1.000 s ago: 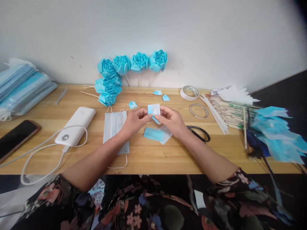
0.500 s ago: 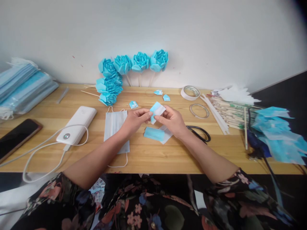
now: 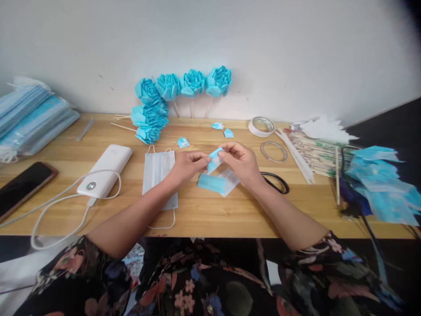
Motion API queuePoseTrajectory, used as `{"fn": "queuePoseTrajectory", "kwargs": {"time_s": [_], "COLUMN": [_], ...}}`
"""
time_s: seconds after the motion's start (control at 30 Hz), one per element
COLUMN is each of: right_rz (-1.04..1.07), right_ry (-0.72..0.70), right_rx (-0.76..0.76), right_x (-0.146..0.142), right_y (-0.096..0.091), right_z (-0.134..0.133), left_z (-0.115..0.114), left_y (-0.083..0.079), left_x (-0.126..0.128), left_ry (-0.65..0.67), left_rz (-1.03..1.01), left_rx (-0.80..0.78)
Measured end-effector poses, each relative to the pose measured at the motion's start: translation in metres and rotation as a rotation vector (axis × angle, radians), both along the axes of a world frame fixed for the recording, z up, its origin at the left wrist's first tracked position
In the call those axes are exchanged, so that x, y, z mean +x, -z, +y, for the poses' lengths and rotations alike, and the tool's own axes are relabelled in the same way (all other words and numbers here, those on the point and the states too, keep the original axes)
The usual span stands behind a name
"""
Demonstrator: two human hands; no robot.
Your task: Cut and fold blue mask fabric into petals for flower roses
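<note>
Head camera looks forward and down, close over the right hand point(image 3: 241, 162), seemingly square to the wall point(image 3: 296, 52).

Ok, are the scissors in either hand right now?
No, the scissors lie on the table behind the right hand, which with the left hand pinches a small blue piece.

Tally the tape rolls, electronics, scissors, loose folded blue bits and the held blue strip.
Tape rolls: 2
Phone: 1
Power bank: 1
Scissors: 1
Loose folded blue bits: 3
Held blue strip: 1
Total: 9

A craft workbench point(image 3: 210, 215): mask flowers point(image 3: 192, 83), tape point(image 3: 261, 126), scissors point(image 3: 278, 183).
</note>
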State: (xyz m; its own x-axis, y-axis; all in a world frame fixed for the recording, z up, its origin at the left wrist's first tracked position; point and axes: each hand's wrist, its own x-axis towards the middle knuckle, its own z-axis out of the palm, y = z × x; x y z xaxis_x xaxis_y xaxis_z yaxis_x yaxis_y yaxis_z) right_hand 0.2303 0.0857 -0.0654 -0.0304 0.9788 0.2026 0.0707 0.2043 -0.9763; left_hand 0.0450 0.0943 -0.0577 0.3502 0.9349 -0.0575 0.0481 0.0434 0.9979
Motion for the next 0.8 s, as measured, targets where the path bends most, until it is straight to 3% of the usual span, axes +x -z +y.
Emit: {"fn": "queuePoseTrajectory", "kwargs": {"time_s": [0.4, 0.6, 0.8], "right_rz": [-0.255, -0.144, -0.133], "right_ry": [-0.014, -0.163, -0.127], "right_rx": [0.260, 0.047, 0.018], "right_x": [0.004, 0.005, 0.002], "right_y": [-0.006, 0.002, 0.005], "right_z": [-0.003, 0.000, 0.002], "left_z": [0.001, 0.000, -0.002], "left_y": [-0.002, 0.002, 0.008], "left_x": [-0.002, 0.000, 0.001], "left_ry": [-0.001, 0.031, 0.057], "left_rz": [0.039, 0.091, 0.178], "left_rx": [0.025, 0.105, 0.221]}}
